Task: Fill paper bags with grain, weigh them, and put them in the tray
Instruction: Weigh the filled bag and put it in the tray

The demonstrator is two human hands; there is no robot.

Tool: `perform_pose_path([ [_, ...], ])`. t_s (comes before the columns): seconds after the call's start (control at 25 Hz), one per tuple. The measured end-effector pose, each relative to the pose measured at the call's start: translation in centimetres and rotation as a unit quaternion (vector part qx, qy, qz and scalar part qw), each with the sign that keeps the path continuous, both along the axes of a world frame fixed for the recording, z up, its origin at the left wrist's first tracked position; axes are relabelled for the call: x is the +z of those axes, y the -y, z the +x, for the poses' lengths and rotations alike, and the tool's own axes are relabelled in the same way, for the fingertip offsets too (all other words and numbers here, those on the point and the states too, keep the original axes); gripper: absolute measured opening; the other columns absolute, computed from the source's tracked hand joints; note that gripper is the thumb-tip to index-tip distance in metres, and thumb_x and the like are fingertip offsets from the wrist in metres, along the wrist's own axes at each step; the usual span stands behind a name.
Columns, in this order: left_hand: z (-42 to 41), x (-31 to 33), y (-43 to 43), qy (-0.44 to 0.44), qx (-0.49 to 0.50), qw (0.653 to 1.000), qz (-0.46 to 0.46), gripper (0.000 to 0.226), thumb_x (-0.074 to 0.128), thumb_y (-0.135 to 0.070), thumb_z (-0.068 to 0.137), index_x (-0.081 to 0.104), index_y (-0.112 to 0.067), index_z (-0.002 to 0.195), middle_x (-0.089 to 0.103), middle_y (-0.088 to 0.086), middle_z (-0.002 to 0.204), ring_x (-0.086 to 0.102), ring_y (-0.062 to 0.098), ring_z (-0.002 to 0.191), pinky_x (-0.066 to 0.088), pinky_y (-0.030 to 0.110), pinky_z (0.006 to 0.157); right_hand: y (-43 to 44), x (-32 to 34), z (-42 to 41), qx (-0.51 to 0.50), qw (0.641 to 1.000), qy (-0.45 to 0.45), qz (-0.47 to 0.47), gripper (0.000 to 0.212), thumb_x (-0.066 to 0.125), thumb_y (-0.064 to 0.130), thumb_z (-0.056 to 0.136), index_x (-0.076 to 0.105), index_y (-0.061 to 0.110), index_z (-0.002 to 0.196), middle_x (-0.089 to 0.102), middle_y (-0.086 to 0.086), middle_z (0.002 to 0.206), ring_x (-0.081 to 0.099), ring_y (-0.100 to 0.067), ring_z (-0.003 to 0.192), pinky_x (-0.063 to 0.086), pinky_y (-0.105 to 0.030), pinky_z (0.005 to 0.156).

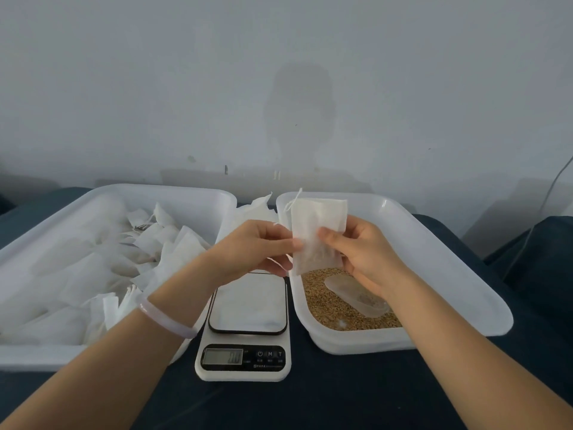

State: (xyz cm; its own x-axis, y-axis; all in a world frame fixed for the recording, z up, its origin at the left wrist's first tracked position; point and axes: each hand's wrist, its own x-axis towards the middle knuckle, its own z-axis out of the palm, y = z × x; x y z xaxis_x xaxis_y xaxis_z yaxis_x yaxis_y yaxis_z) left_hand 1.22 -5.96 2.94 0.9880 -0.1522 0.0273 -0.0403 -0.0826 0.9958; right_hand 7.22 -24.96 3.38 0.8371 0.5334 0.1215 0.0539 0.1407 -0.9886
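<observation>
A small white paper bag (313,225) with a drawstring hangs upright over the near left corner of the grain tray. My left hand (254,246) pinches its left edge. My right hand (362,249) pinches its right side, thumb on the front. A little grain shows through the bag's lower part. Brown grain (328,305) lies in the right white tray (449,262), with a clear plastic scoop (356,293) resting on it. The white digital scale (248,308) stands between the trays below my hands, its platform bare. The left white tray (192,193) holds several white bags.
A loose stack of empty white bags (257,209) lies behind the scale between the two trays. Everything sits on a dark blue cloth (310,405). A pale wall stands close behind, and a thin cable (552,187) hangs at the far right.
</observation>
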Motion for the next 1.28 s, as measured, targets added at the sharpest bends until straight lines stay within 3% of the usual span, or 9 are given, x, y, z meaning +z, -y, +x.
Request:
perform_pose_path([
  [0.2, -0.5, 0.1, -2.7, 0.031, 0.081, 0.996, 0.035, 0.022, 0.063, -0.006, 0.086, 0.065, -0.012, 0.065, 0.067, 0.003, 0.065, 0.066, 0.020, 0.065, 0.056, 0.027, 0.062, -2.1, -0.6, -0.2, 0.033, 0.998, 0.029, -0.053, 0.027, 0.073, 0.021, 0.070, 0.068, 0.017, 0.096, 0.074, -0.002, 0.092, 0.070, -0.021, 0.087, 0.059, -0.035, 0.067],
  [0.32, -1.0, -0.3, -4.1, 0.018, 0.069, 0.997, 0.029, 0.004, 0.062, -0.007, 0.087, 0.063, -0.004, 0.085, 0.067, 0.006, 0.079, 0.066, 0.024, 0.077, 0.057, 0.033, 0.069, -3.3, -1.0, -0.6, 0.031, 0.992, 0.079, -0.089, 0.020, 0.072, 0.009, 0.078, 0.069, 0.025, 0.090, 0.074, 0.000, 0.088, 0.071, -0.018, 0.084, 0.058, -0.031, 0.065],
  [0.4, -1.4, -0.7, -3.8, -0.002, 0.004, 1.000, 0.022, 0.024, 0.068, -0.012, 0.082, 0.063, -0.011, 0.106, 0.069, 0.007, 0.096, 0.068, 0.025, 0.091, 0.056, 0.032, 0.068, -4.1, -1.3, -1.0, 0.018, 0.988, 0.112, -0.102, 0.017, 0.073, 0.012, 0.078, 0.072, 0.028, 0.084, 0.074, 0.000, 0.087, 0.071, -0.019, 0.083, 0.058, -0.037, 0.070],
  [0.68, -0.4, -1.7, -0.7, 0.007, 0.116, 0.992, 0.056, 0.013, 0.079, -0.008, 0.066, 0.069, -0.010, 0.073, 0.065, 0.000, 0.058, 0.059, 0.010, 0.051, 0.043, 0.019, 0.042, 1.5, 0.7, 0.5, -0.077, 0.936, 0.238, -0.247, 0.038, 0.067, 0.059, 0.060, 0.067, 0.034, 0.088, 0.069, 0.017, 0.087, 0.064, 0.001, 0.081, 0.051, -0.015, 0.071],
  [0.8, -0.1, -1.9, -1.4, 0.012, 0.104, 0.975, 0.194, 0.014, 0.079, -0.014, 0.063, 0.070, -0.010, 0.073, 0.068, 0.003, 0.066, 0.063, 0.012, 0.061, 0.053, 0.027, 0.055, 2.1, 0.1, 0.0, 0.000, 0.930, 0.205, -0.306, 0.048, 0.071, 0.058, 0.058, 0.063, 0.036, 0.101, 0.068, 0.018, 0.094, 0.063, 0.001, 0.087, 0.052, -0.022, 0.079],
  [0.92, -0.3, -2.1, -1.5, 0.047, 0.083, 0.958, 0.270, 0.023, 0.082, -0.014, 0.061, 0.064, -0.024, 0.070, 0.063, -0.009, 0.066, 0.057, 0.005, 0.063, 0.048, 0.025, 0.062, -1.9, -1.4, -1.1, 0.049, 0.919, 0.247, -0.303, 0.024, 0.076, 0.043, 0.068, 0.063, 0.039, 0.088, 0.066, 0.023, 0.080, 0.060, 0.005, 0.072, 0.047, -0.010, 0.064],
  [1.08, -1.0, -2.0, -3.4, 0.061, 0.055, 0.844, 0.531, 0.027, 0.075, -0.033, 0.069, 0.052, -0.026, 0.058, 0.061, -0.006, 0.066, 0.051, 0.011, 0.061, 0.035, 0.011, 0.054, -6.0, -3.2, -0.7, 0.020, 0.867, 0.357, -0.347, 0.037, 0.064, 0.029, 0.085, 0.048, 0.011, 0.057, 0.044, 0.005, 0.049, 0.036, -0.005, 0.045, 0.025, -0.021, 0.046],
  [1.16, -1.2, -2.0, -4.0, 0.078, 0.042, 0.794, 0.601, 0.036, 0.067, -0.034, 0.079, 0.043, -0.018, 0.057, 0.065, 0.005, 0.076, 0.053, 0.020, 0.068, 0.036, 0.006, 0.073, -7.2, -3.9, -0.6, 0.020, 0.840, 0.372, -0.394, 0.036, 0.062, 0.029, 0.086, 0.050, 0.006, 0.060, 0.048, -0.001, 0.055, 0.043, -0.017, 0.052, 0.028, -0.030, 0.049],
  [1.28, -1.0, -2.3, -4.4, 0.063, 0.026, 0.760, 0.647, 0.030, 0.057, -0.028, 0.087, 0.045, -0.016, 0.063, 0.064, 0.010, 0.084, 0.060, 0.027, 0.084, 0.021, 0.031, 0.110, -8.3, -4.6, -0.5, 0.024, 0.783, 0.411, -0.466, 0.038, 0.057, 0.027, 0.085, 0.040, 0.016, 0.053, 0.044, 0.000, 0.054, 0.045, -0.025, 0.060, 0.026, -0.029, 0.046],
])
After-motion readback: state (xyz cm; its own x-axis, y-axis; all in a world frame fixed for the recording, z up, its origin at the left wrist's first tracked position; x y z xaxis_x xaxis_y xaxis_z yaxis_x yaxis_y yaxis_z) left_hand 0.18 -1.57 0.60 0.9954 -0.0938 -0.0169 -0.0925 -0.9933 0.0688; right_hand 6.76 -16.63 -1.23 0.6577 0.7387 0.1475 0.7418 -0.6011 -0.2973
